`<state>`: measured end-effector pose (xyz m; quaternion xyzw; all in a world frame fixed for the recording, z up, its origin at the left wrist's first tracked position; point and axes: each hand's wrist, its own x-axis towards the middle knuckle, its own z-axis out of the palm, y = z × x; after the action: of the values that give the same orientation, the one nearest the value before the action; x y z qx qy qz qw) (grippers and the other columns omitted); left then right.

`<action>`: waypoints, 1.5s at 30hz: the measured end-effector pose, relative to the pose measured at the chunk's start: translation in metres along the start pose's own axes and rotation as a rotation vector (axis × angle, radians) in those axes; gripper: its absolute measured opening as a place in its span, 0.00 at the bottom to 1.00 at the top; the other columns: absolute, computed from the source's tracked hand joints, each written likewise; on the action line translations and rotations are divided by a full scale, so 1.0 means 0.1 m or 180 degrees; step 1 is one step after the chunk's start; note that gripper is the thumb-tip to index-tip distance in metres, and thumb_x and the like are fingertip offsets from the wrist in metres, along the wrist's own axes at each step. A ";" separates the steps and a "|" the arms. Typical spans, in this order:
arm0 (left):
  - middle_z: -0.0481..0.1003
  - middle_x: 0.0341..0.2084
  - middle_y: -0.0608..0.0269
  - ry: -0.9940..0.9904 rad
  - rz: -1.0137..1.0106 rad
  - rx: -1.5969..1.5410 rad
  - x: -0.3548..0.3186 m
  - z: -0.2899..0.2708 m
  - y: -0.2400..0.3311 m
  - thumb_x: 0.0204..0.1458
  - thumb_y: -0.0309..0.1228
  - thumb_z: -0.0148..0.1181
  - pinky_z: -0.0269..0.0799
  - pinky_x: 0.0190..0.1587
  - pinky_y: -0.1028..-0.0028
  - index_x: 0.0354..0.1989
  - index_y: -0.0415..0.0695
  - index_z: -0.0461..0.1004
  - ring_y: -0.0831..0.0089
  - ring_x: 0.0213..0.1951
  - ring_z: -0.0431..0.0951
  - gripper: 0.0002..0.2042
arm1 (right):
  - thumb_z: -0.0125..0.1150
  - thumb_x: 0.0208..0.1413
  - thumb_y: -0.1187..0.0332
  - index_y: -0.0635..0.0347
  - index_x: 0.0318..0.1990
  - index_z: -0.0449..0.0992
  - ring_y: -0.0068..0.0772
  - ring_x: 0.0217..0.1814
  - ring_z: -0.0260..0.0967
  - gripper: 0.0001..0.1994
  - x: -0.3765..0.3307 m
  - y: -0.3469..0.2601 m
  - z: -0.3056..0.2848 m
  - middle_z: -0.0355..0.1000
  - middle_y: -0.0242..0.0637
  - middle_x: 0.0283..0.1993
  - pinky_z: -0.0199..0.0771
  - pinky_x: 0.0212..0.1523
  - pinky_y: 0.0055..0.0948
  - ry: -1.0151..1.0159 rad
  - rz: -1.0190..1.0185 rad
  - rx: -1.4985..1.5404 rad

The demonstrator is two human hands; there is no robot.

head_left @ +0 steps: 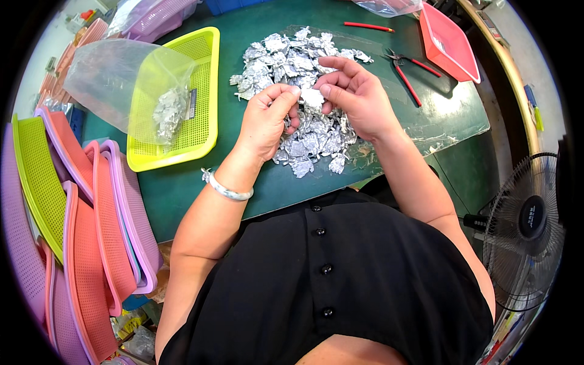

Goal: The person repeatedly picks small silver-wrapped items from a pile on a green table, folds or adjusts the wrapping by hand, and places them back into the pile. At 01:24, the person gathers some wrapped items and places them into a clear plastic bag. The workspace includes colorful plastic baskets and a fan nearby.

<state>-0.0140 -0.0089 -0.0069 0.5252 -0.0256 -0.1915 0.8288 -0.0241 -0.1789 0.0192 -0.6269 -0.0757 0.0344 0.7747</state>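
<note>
Hands point(263, 120) @ silver pc point(312, 98) | clr bag point(100, 82) w/ pcs point(170, 112), part-in lime basket point(205, 125)

Lettering comprises one line of small pale characters on the dark round hub point(532, 213) of the black fan point(530, 229), and one dark strip point(192, 104) in the yellow-green basket point(215, 73), too small to read.

I count one left hand point(266, 121), one right hand point(364, 102), one bangle point(227, 190), four black buttons point(326, 268), one pair of red-handled pliers point(408, 85), one slim red tool point(368, 27), one fan point(530, 222); silvery flakes point(313, 143) defy counting.
</note>
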 end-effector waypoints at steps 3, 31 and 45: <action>0.66 0.16 0.69 0.0059 -0.0018 0.0014 0.00 0.00 0.01 0.49 0.31 0.55 0.58 0.17 0.83 0.30 0.43 0.70 0.81 0.17 0.66 0.06 | 0.52 0.51 0.77 0.69 0.52 0.60 0.21 0.28 0.67 0.19 -0.03 0.01 -0.02 0.69 0.37 0.34 0.69 0.29 0.18 -0.0065 0.0089 0.0042; 0.71 0.24 0.66 -0.0228 -0.0260 -0.0374 -0.01 0.00 0.05 0.52 0.28 0.49 0.65 0.20 0.81 0.39 0.40 0.73 0.82 0.22 0.68 0.10 | 0.51 0.50 0.80 0.69 0.53 0.58 0.28 0.34 0.70 0.21 -0.11 0.10 0.00 0.68 0.38 0.37 0.72 0.34 0.23 -0.0262 0.0505 0.0582; 0.73 0.30 0.58 -0.0084 -0.0477 -0.1272 0.05 -0.10 0.08 0.52 0.34 0.46 0.74 0.35 0.67 0.39 0.41 0.68 0.63 0.35 0.75 0.11 | 0.56 0.43 0.76 0.58 0.49 0.66 0.33 0.37 0.67 0.21 0.08 0.11 -0.15 0.71 0.35 0.40 0.67 0.38 0.27 0.0200 -0.1174 -0.3227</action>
<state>-0.0048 0.0009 -0.0055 0.3483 0.0412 -0.2607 0.8994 -0.0137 -0.1904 0.0061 -0.8991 -0.1684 -0.1619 0.3702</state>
